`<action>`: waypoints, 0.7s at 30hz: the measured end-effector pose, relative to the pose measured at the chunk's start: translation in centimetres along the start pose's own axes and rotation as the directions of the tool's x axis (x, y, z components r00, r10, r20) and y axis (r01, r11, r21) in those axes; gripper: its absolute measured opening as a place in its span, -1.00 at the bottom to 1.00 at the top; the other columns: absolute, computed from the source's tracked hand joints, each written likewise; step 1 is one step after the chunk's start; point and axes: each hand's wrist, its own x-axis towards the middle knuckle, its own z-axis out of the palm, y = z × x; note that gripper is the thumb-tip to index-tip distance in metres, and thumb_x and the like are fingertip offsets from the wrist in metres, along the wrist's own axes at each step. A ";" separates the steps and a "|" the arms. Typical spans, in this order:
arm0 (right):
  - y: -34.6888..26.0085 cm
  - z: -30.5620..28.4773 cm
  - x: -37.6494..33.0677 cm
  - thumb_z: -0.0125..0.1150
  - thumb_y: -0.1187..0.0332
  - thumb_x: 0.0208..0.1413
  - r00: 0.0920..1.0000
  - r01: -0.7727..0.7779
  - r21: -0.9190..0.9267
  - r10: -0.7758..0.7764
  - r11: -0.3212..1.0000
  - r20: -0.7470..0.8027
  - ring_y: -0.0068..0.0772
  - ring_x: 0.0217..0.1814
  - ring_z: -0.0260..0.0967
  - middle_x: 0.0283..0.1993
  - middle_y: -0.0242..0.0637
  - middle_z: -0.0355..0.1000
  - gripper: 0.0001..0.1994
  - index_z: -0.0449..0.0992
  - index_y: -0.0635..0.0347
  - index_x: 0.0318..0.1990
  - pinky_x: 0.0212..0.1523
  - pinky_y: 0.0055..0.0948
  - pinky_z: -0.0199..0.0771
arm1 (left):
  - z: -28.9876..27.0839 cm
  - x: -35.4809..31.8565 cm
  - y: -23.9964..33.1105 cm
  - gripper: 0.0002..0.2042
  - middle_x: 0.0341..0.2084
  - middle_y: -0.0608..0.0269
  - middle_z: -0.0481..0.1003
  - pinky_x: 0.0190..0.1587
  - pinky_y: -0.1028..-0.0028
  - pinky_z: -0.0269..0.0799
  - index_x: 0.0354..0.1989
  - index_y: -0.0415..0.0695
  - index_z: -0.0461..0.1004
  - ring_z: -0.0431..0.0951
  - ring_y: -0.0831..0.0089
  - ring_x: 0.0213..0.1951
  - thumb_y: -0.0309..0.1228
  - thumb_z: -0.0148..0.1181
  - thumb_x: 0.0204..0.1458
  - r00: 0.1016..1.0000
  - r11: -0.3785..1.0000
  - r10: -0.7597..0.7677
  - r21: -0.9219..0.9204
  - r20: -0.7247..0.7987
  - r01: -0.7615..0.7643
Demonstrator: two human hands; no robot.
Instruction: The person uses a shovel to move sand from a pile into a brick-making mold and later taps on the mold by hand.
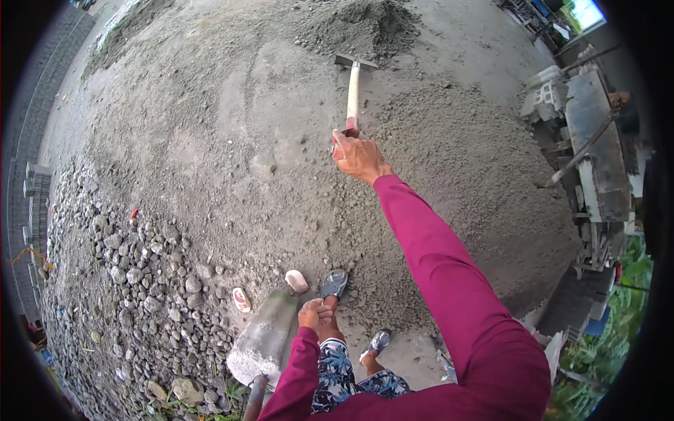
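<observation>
Outward from the right grip (361,160), a pale-handled tool (353,95), metal blade (344,61) farthest.

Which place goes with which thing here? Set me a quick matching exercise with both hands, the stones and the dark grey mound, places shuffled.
Things:
1. right hand
2. dark grey mound
3. left hand
4. stones

Places:
A. lower left of the view
B. beside the patterned shorts
C. gripping the tool by its red end
D. top of the view, just past the tool's blade

Pairs: 1-C, 2-D, 3-B, 4-A
</observation>
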 end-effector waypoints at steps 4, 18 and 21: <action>-5.5 -1.3 -6.0 0.14 0.38 -0.07 0.992 0.122 0.034 -0.122 0.992 -0.012 -0.01 -0.32 0.51 -0.43 -0.03 0.51 -0.47 0.31 0.34 0.12 -0.10 -0.11 0.48 | 0.5 0.8 1.3 -0.59 -0.39 0.08 0.52 -0.50 0.45 0.50 0.01 -0.24 0.31 0.53 0.38 -0.49 -0.18 0.01 0.11 0.996 0.992 0.081 -0.098 0.031 -0.078; -18.4 -25.5 -28.3 0.28 0.31 -0.23 0.972 -0.030 0.279 -0.036 0.960 0.230 -0.38 -0.63 0.28 -0.59 -0.37 0.28 -0.32 0.34 0.19 0.19 -0.56 -0.38 0.29 | 22.6 1.9 12.4 -0.64 -0.61 0.26 0.36 -0.65 0.46 0.40 -0.21 -0.21 0.31 0.42 0.45 -0.66 -0.20 0.21 -0.01 0.882 0.930 0.193 -0.368 0.430 -0.023; -17.5 -26.9 -29.1 0.31 0.36 -0.32 0.985 -0.059 0.264 0.013 0.963 0.170 -0.41 -0.64 0.26 -0.59 -0.39 0.29 -0.31 0.39 0.17 0.15 -0.58 -0.39 0.24 | 25.6 -1.2 13.8 -0.71 -0.62 0.25 0.37 -0.66 0.41 0.42 -0.21 -0.20 0.32 0.42 0.45 -0.68 -0.34 0.20 -0.04 0.877 0.917 0.259 -0.389 0.404 -0.092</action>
